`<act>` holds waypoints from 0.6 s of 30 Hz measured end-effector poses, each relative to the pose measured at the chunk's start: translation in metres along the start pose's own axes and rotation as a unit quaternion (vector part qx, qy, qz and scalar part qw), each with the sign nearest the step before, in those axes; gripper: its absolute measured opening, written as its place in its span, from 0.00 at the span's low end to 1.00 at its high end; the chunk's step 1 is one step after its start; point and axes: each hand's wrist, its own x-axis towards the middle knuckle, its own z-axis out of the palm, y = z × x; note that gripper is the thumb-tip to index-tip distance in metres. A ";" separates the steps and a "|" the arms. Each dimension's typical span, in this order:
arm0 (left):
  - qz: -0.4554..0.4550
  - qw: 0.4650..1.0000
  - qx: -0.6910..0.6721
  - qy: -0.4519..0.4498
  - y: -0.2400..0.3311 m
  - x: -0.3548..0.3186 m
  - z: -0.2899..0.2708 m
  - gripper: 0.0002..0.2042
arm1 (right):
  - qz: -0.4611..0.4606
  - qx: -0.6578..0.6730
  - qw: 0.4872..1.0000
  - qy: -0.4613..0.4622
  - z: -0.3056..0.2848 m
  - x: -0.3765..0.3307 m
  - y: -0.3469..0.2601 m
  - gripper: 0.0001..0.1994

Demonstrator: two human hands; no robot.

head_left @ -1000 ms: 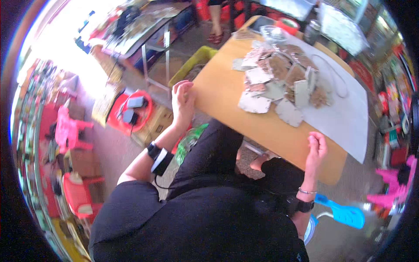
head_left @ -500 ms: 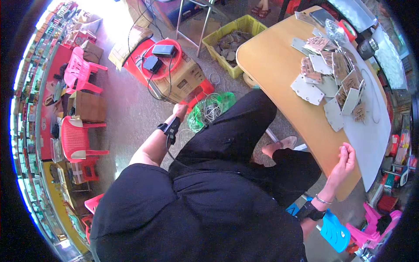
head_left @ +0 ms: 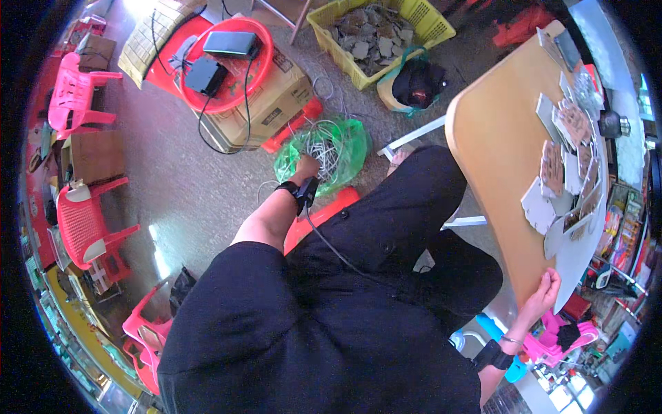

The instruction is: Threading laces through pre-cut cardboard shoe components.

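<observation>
left hand [head_left: 305, 168]: at the green bag [head_left: 355, 148], fingers curled; cannot tell whether it grips anything
white cords [head_left: 329, 153]: bundled in the bag, beside that hand
green bag: between cardboard box [head_left: 286, 96] and the person's leg [head_left: 414, 186]
right hand [head_left: 541, 298]: released, fingers loosely bent, at the table's edge
table [head_left: 483, 138]: bears flat pieces [head_left: 539, 207]

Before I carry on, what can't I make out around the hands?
Head view:
Left hand: fingertips hidden by the hand itself, leaving its grip at the green translucent plastic bag unclear.
Flat white-and-brown pieces: lower ones covered by those on top.
Yellow slatted plastic crate: far rim partly cut off by the upper edge.
</observation>
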 end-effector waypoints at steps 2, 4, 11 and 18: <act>-0.003 1.000 -0.005 0.003 0.013 -0.004 0.001 0.12 | -0.019 -0.072 0.997 0.003 0.000 0.000 -0.002 0.09; 0.040 0.995 0.079 -0.043 0.023 -0.009 -0.002 0.13 | 0.002 -0.089 0.996 0.000 0.000 -0.001 -0.004 0.09; -0.157 0.972 -0.169 -0.035 0.044 0.008 0.036 0.14 | 0.053 -0.137 0.989 -0.005 0.002 -0.003 -0.014 0.09; -0.159 0.973 -0.143 0.086 0.038 0.041 0.062 0.10 | 0.042 -0.168 0.985 0.002 0.009 -0.007 -0.028 0.09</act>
